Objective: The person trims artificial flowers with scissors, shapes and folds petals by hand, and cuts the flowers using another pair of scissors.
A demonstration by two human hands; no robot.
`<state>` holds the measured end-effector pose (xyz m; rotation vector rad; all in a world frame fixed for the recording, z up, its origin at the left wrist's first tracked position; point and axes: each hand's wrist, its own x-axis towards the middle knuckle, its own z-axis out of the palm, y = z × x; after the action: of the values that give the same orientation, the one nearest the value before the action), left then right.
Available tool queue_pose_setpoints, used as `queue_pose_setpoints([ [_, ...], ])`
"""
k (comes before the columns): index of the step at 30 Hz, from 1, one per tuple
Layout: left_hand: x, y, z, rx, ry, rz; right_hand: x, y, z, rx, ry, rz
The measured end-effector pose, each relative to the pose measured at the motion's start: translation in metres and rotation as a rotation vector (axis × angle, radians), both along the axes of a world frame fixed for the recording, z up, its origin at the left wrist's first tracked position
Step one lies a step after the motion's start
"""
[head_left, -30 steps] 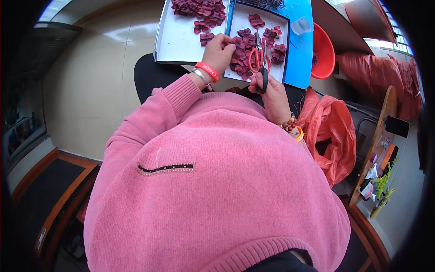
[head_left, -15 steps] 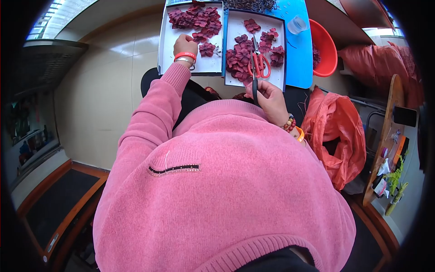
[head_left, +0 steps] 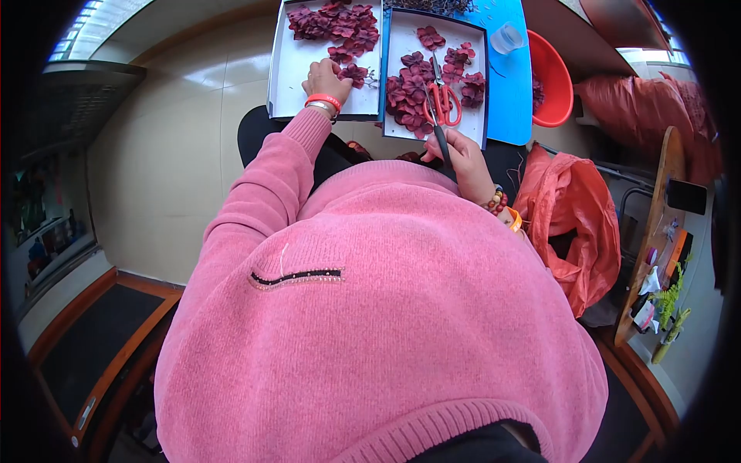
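Note:
My left hand (head_left: pixel 328 82) is over the left white tray (head_left: pixel 297 89), fingers bent and closed at the left edge of a dark red flower (head_left: pixel 354 75). More dark red flowers (head_left: pixel 333 25) lie clustered toward the tray's far end. My right hand (head_left: pixel 466 158) grips a slim black-handled tool (head_left: pixel 442 144) with a narrow metal tip, too small to tell its exact kind. That tip points over the right white tray (head_left: pixel 463 127), where red-handled scissors (head_left: pixel 444 106) rest among dark red flowers (head_left: pixel 405 96).
Both trays sit near my lap, beside a blue board (head_left: pixel 509 92). A clear plastic cup (head_left: pixel 507 38) stands on the board, with dark stems (head_left: pixel 432 6) at the far edge. A red basin (head_left: pixel 556 85) and an orange-red plastic bag (head_left: pixel 575 224) are at right.
My left hand has shifted right toward the single flower, its fingers now at the flower's edge. My right hand has moved slightly right, and the black-handled tool is more tilted.

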<state>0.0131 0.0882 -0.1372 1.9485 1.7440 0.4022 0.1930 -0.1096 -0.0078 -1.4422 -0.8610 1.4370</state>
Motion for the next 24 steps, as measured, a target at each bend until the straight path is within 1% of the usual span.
queue_pose_setpoints([
  [3, -0.007, -0.002, -0.003, -0.065, -0.289, 0.045, 0.002, 0.0, -0.004, -0.046, 0.0, -0.016],
  [6, -0.015, -0.001, -0.006, -0.029, -0.534, 0.12, 0.0, 0.001, -0.007, -0.061, 0.049, -0.036],
  [8, -0.022, 0.002, 0.0, -0.144, -0.646, 0.202, 0.0, 0.003, -0.009, -0.088, 0.068, -0.026],
  [10, -0.026, 0.002, 0.02, -0.243, -0.783, 0.258, -0.001, 0.004, -0.01, -0.096, 0.045, 0.043],
  [11, -0.028, 0.0, 0.027, -0.277, -0.843, 0.205, -0.001, 0.005, -0.01, -0.1, 0.031, 0.076],
  [14, -0.03, -0.012, 0.049, -0.381, -1.006, 0.015, -0.002, 0.009, -0.013, -0.083, 0.137, 0.09],
  [17, -0.024, -0.034, 0.081, -0.515, -1.154, -0.155, -0.011, 0.029, -0.002, 0.012, 0.075, -0.072],
  [18, -0.021, -0.043, 0.092, -0.521, -1.195, -0.187, -0.012, 0.036, -0.001, 0.026, 0.089, -0.064],
  [21, -0.018, -0.059, 0.109, -0.651, -1.194, -0.2, -0.018, 0.055, 0.002, 0.039, 0.15, -0.05],
  [22, -0.019, -0.063, 0.111, -0.669, -1.187, -0.247, -0.022, 0.058, 0.003, 0.034, 0.143, -0.066],
  [24, -0.021, -0.065, 0.113, -0.677, -1.085, -0.342, -0.027, 0.061, -0.001, 0.057, 0.126, -0.071],
])
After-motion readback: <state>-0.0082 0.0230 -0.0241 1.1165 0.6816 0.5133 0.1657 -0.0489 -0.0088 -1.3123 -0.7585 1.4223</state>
